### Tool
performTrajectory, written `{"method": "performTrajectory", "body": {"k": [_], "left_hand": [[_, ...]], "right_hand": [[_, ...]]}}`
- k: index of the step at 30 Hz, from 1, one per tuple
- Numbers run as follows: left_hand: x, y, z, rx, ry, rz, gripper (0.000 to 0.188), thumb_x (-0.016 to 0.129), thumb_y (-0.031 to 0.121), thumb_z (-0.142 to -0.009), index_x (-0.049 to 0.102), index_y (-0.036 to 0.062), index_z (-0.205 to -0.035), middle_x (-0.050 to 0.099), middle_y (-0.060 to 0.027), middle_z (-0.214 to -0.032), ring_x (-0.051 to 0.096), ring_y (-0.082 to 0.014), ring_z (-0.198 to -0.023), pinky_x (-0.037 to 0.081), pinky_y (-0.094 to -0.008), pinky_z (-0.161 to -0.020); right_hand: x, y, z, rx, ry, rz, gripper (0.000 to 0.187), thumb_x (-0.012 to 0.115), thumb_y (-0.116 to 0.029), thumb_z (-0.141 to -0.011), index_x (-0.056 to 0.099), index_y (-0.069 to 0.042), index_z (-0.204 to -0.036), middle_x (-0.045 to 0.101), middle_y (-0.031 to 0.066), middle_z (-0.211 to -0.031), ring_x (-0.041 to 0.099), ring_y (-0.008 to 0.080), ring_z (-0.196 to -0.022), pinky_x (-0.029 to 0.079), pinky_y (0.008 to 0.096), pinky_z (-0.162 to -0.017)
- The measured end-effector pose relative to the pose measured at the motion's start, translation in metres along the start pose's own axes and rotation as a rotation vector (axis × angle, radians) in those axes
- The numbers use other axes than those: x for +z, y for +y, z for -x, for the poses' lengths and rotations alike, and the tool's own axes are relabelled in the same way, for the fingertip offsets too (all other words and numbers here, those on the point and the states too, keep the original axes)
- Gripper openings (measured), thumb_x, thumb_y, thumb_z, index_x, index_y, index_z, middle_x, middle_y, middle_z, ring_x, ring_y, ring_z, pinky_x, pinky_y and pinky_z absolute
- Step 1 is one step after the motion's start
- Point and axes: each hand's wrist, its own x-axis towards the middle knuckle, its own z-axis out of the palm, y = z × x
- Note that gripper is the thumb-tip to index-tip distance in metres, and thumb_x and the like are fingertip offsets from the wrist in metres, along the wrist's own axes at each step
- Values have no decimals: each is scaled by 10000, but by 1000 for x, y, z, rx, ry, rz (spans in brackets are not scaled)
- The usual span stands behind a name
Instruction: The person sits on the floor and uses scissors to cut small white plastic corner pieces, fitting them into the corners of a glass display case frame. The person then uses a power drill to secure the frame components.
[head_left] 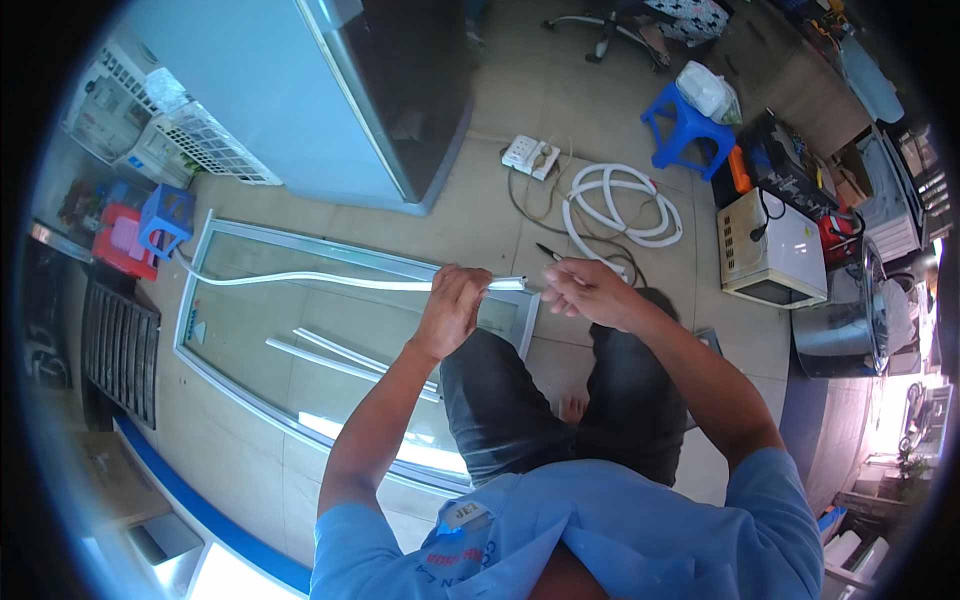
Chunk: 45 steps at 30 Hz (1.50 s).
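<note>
A long white flexible strip [340,283], like a door gasket, runs from the left across a framed glass door [250,320] lying on the floor. My left hand [456,305] is closed around it near its right end, which sticks out past my fingers. Just right of that end, my right hand [585,292] is closed on a slim dark pointed tool [546,251]. The tool's tip points up and left; its exact kind is unclear. My right fingers look slightly apart from the strip's end. Loose white strips [335,362] lie over the glass below the gasket.
A coil of white tubing or gasket [650,240] lies ahead on the tiled floor, beside a white power strip [530,156]. A blue stool [690,135] bears a plastic bag. To the right stands a white microwave-like box [770,250]; a large blue-grey cabinet [270,90] stands far left.
</note>
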Motion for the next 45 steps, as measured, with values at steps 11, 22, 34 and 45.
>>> {"method": "performTrajectory", "body": {"k": [11,22,34,45], "left_hand": [[39,-12,25,-68,61,96,295,729,23,-795,570,61,-1041,642,-71,-1038,613,-294,-948,440,-446,-931],[57,6,43,-504,-400,525,334,744,228,-877,663,94,-1172,675,-103,-1063,638,-273,-991,463,-402,-919],[72,-21,7,-765,-953,1016,246,727,221,-929,663,46,-1090,631,5,-784,529,-68,-649,427,-229,-605],[72,-25,-7,-1088,-655,1098,373,588,377,-1011,643,57,-1197,557,42,-811,484,-48,-701,393,-199,-647]], "right_hand": [[38,21,-34,136,42,-20,286,559,-243,-1026,624,16,-1126,686,76,-943,654,111,-796,538,251,-681],[40,84,-18,276,-185,-464,231,602,-198,-1008,632,8,-1109,702,101,-970,681,139,-853,557,278,-763],[17,128,-32,397,-329,-610,259,614,-219,-998,629,-1,-1137,708,126,-1024,700,198,-911,570,318,-818],[-65,272,-96,342,261,836,369,637,-119,-851,555,1,-1190,624,235,-1155,631,413,-1062,525,481,-900]]}}
